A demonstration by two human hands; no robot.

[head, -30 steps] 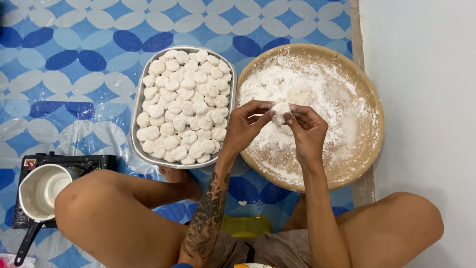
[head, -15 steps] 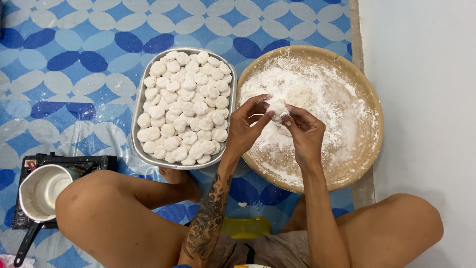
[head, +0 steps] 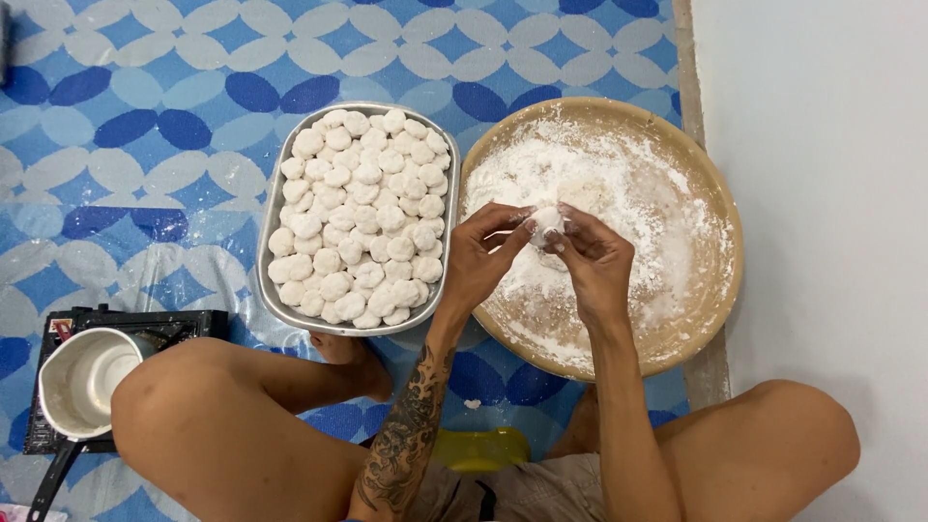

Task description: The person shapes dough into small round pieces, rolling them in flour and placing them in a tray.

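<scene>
While over the floured tray (head: 715,290), both hands (L (head: 480,259) & R (head: 597,266)) pinch a dough ball (head: 546,220).

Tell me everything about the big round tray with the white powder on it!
The round tray is wide and shallow, tan like wood or bamboo, with a raised rim. It lies flat on the blue and white patterned mat, right beside the metal tray of white dough pieces. White flour covers most of it, thinner near the lower edge. The left hand and right hand hold a small dough ball over it.

Patterned mat (head: 145,145) under tray (head: 274,217), bowl (head: 727,251), stove (head: 184,324).
</scene>
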